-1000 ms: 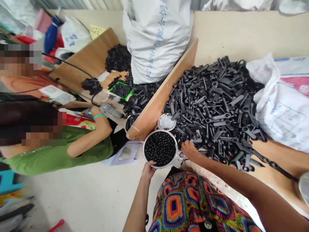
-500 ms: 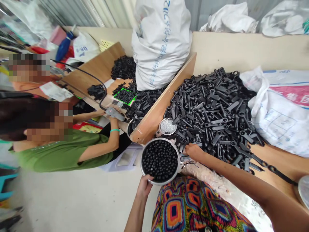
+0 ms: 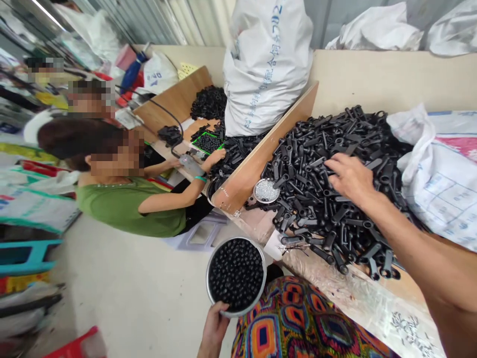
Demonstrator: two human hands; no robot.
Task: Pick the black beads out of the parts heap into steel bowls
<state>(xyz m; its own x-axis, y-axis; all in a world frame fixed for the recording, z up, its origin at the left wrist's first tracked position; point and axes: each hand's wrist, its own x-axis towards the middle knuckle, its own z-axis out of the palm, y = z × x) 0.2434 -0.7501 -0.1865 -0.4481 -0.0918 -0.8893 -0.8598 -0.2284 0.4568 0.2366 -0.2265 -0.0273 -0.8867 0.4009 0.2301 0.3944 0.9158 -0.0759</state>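
My left hand (image 3: 215, 325) grips the near rim of a round metal bowl (image 3: 244, 313), thumb over the edge. Small black balls (image 3: 236, 271) fill the bowl, which I hold in front of the table edge, beside my patterned clothing. Over on the right, my right hand (image 3: 350, 179) is spread above a large heap of black lever-shaped plastic parts (image 3: 309, 219), each with a ring at one end. Its fingers are apart and no part shows in them; whether the fingertips touch the heap I cannot tell.
A small dish (image 3: 266, 201) of silvery bits stands beside a wooden divider (image 3: 272, 144). Behind rises a full white sack (image 3: 268, 74); another sack (image 3: 443, 184) lies right. Beyond the divider, a person in a green top (image 3: 160, 209) works. Small metal pieces (image 3: 410, 328) lie near the front edge.
My right hand has moved from the table's front edge to over the heap, its fingers opening out. The bowl has come away from the table edge, nearer to me. The view has shifted left.
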